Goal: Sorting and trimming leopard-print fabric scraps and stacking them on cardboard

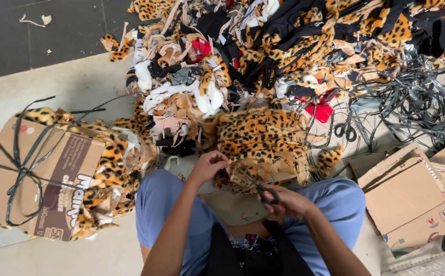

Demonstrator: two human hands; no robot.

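Right hand point(290, 202), scissors point(263, 190) at fabric edge point(243, 171)

The right hand point(290, 202) is wrapping the scissors point(263, 190), hiding most of their handles, while the blades are disappearing against the leopard-print fabric point(263, 140). The bundled cardboard point(8, 179) is running off the left edge. The scrap pile point(284, 46) is being cropped along the top.
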